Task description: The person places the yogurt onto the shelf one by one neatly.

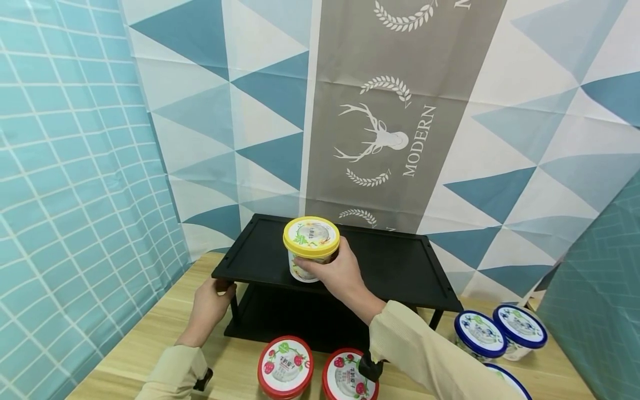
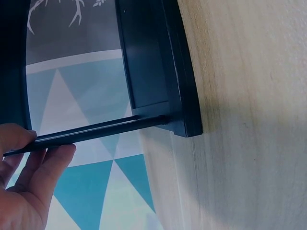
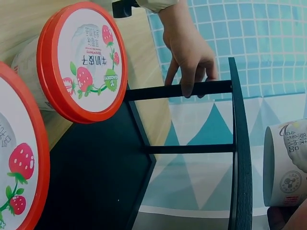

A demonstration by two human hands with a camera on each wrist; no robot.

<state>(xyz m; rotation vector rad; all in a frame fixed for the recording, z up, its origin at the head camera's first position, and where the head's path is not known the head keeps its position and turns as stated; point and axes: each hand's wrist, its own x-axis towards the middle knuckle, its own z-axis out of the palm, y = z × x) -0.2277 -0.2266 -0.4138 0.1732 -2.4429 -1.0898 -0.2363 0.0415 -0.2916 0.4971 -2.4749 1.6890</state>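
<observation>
Head view alone shows the yellow lid [image 1: 311, 238].

From here, the right hand [image 1: 345, 272] covers part of the yellow-lidded tub [image 1: 296, 271], whose lid [image 1: 311, 236] falls outside the right wrist view. The top shelf [image 1: 400, 266] hides the back of the lower shelf [image 1: 295, 319]. A black wristband [image 1: 369, 368] blocks some of one red-lidded tub [image 1: 345, 383]. One blue-lidded tub [image 1: 509, 380] is cut off by the head view's bottom edge; the fine print [image 1: 287, 364] on its neighbours is too small to read.
</observation>
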